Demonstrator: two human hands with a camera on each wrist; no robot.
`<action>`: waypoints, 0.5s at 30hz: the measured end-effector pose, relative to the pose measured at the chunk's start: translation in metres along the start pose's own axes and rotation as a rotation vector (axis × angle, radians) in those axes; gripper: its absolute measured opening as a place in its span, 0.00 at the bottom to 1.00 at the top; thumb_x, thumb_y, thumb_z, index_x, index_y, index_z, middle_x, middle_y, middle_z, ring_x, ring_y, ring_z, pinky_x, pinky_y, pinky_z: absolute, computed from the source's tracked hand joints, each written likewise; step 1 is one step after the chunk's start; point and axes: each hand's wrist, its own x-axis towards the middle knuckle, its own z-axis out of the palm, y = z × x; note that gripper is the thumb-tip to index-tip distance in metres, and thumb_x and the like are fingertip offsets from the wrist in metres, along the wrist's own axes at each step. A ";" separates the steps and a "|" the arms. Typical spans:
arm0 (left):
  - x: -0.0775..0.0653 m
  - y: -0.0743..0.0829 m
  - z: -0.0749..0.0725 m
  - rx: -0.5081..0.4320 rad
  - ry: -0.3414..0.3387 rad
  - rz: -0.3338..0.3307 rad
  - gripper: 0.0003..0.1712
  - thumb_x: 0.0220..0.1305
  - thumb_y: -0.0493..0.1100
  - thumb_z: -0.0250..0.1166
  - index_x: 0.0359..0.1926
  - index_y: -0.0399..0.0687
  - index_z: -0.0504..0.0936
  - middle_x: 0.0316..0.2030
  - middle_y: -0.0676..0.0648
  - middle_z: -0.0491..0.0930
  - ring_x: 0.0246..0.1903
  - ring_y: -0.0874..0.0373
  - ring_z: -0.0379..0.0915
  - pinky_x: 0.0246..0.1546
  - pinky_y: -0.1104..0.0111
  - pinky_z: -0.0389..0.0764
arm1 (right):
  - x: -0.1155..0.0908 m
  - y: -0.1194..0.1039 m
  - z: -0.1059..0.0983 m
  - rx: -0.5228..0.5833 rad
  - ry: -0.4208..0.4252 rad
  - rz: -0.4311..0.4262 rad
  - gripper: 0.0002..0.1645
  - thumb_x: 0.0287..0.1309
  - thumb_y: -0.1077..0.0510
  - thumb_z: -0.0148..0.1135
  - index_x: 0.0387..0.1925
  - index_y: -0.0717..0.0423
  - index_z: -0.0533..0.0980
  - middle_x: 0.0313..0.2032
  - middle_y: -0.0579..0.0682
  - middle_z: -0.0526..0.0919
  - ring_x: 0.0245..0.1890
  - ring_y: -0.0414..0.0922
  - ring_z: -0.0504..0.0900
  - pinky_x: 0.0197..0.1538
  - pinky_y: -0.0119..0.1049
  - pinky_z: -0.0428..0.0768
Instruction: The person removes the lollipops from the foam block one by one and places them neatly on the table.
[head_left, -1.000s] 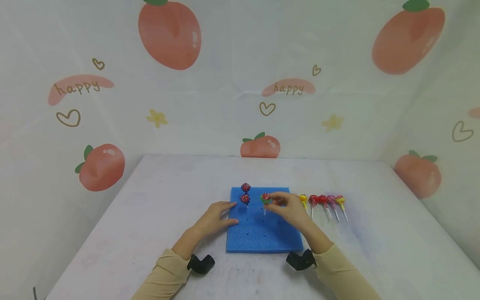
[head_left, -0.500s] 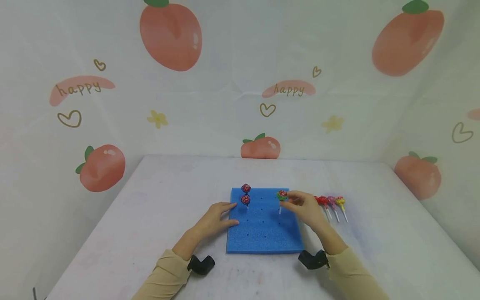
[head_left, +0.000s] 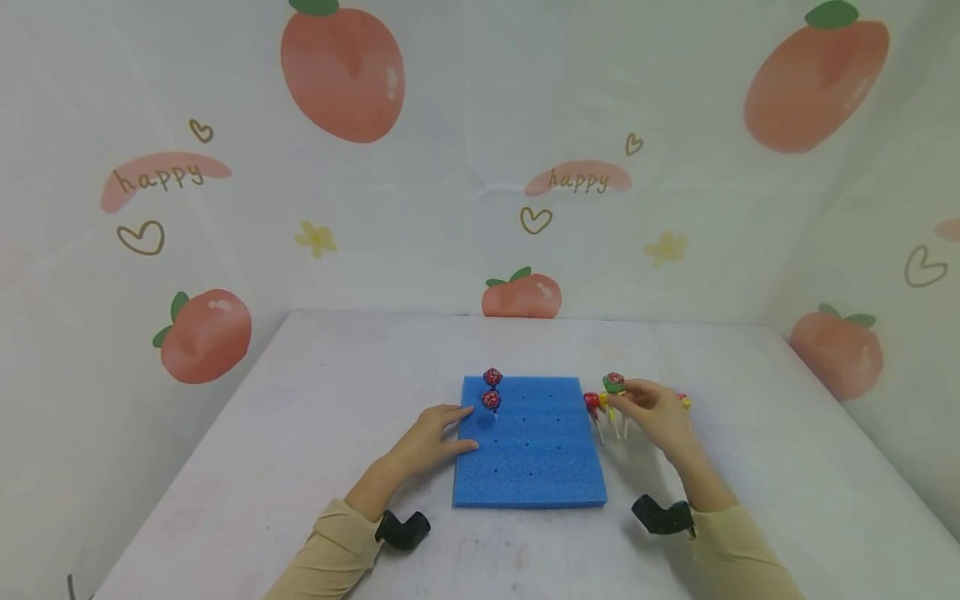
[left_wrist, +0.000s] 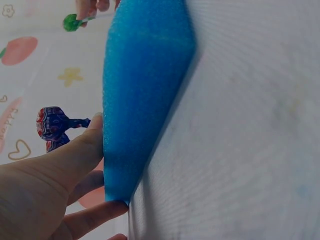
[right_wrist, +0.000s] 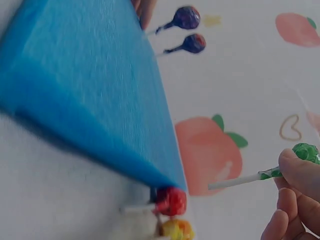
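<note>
My right hand point(head_left: 660, 421) pinches a green-wrapped lollipop point(head_left: 613, 382) between thumb and fingers, its head up and red on top. It hovers just past the right edge of a blue foam block point(head_left: 517, 483), over a row of loose lollipops. In the right wrist view the white stick point(right_wrist: 232, 182) hangs free of the foam. My left hand point(head_left: 427, 437) rests against the foam's left edge, fingers spread; the left wrist view shows its thumb point(left_wrist: 92, 137) at the rim. Two dark purple-and-red lollipops point(head_left: 491, 400) stand upright in the foam near that hand.
Lollipops lie right of the foam: a red one point(head_left: 592, 401) and a yellow one point(head_left: 603, 400) show, others are partly behind my right hand. Small holes dot the foam's top. A white printed backdrop point(head_left: 420, 275) rises behind the white table point(head_left: 360, 350).
My right hand has carried the green lollipop rightwards, from above the middle of the foam to beyond its right edge. My left hand and the two standing lollipops have stayed in place.
</note>
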 end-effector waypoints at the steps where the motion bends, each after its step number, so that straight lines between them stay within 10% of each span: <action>1: 0.000 0.000 0.000 0.000 0.000 0.000 0.35 0.56 0.53 0.63 0.62 0.45 0.67 0.61 0.38 0.67 0.63 0.41 0.58 0.63 0.49 0.61 | 0.000 0.003 -0.003 -0.007 0.004 0.002 0.31 0.54 0.42 0.60 0.51 0.61 0.73 0.40 0.58 0.81 0.44 0.50 0.77 0.38 0.31 0.73; 15: -0.001 0.001 0.000 -0.006 0.001 0.020 0.34 0.57 0.52 0.62 0.62 0.44 0.67 0.61 0.37 0.66 0.63 0.41 0.58 0.63 0.49 0.61 | -0.004 0.035 -0.040 -0.076 0.048 0.113 0.37 0.58 0.37 0.51 0.56 0.62 0.68 0.52 0.66 0.73 0.53 0.61 0.73 0.43 0.42 0.77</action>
